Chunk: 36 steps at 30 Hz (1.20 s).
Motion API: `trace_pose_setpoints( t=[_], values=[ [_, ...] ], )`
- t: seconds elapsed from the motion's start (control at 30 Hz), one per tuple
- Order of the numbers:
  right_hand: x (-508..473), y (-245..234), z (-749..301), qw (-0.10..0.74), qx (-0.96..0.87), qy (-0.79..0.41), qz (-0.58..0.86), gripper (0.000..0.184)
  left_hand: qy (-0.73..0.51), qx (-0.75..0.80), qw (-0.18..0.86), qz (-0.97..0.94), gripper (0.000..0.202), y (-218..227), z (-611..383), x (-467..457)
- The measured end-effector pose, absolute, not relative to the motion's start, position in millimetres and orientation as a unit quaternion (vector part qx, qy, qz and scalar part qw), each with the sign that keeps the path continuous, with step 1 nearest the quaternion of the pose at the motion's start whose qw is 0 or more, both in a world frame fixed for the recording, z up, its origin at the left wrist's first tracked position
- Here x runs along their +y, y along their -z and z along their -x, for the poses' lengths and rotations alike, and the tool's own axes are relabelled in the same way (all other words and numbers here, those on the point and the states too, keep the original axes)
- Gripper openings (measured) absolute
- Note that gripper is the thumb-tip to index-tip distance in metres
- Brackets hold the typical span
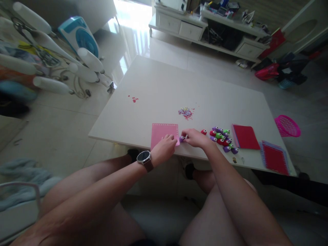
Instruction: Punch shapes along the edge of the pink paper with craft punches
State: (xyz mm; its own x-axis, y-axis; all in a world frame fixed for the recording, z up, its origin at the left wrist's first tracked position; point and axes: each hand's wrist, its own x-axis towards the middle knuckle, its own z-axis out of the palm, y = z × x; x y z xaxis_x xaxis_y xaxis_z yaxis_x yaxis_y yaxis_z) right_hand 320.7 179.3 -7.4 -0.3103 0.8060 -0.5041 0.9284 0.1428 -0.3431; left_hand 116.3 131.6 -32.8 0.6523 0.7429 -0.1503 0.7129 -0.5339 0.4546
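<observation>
A pink sheet of paper [159, 131] lies at the near edge of the table, with a row of small punched shapes along its top and right edges. Over its lower right part is my left hand [167, 144], fingers curled onto the paper by its right edge. My right hand [191, 136] grips a small purple craft punch [181, 139] against that same edge. A red craft punch [203, 132] sits just beyond my right hand. Farther right stands a cluster of purple, red and green craft punches [219, 136]. My fingers partly cover the paper and the held punch.
Colourful paper bits [186, 112] form a pile on the white table [159, 82], with red bits [134, 99] farther left. At right lie a stack of red sheets [246, 136] and another red sheet [275, 158] with a patterned border. A pink basket [287, 126] stands beyond the table's right edge.
</observation>
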Motion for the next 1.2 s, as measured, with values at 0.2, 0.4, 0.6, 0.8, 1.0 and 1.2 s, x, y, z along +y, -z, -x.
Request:
trace_pose_setpoints(
  t=[0.2,0.4,0.6,0.8,1.0,1.2],
  values=[
    [180.4,6.7,-319.7,0.098,0.751,0.303,-0.579,0.016,-0.025,0.416,0.244,-0.876,0.02,32.1,-117.4,131.7],
    [179.9,6.3,-318.7,0.098,0.747,0.307,-0.581,0.015,-0.027,0.413,0.246,-0.876,0.018,30.8,-116.7,132.2],
    [179.5,3.9,-316.8,0.102,0.749,0.305,-0.579,0.015,-0.023,0.412,0.247,-0.877,0.019,29.7,-116.4,132.2],
    [179.7,3.0,-316.9,0.106,0.749,0.303,-0.58,0.017,-0.029,0.415,0.248,-0.875,0.019,30.3,-117.2,132.7],
    [179.6,2.5,-316.5,0.115,0.749,0.3,-0.58,0.017,-0.019,0.417,0.251,-0.873,0.02,28.4,-117.4,133.0],
    [179.3,1.7,-313.8,0.113,0.755,0.299,-0.573,0.016,-0.02,0.412,0.247,-0.877,0.02,28.4,-117.6,132.8]
  ],
)
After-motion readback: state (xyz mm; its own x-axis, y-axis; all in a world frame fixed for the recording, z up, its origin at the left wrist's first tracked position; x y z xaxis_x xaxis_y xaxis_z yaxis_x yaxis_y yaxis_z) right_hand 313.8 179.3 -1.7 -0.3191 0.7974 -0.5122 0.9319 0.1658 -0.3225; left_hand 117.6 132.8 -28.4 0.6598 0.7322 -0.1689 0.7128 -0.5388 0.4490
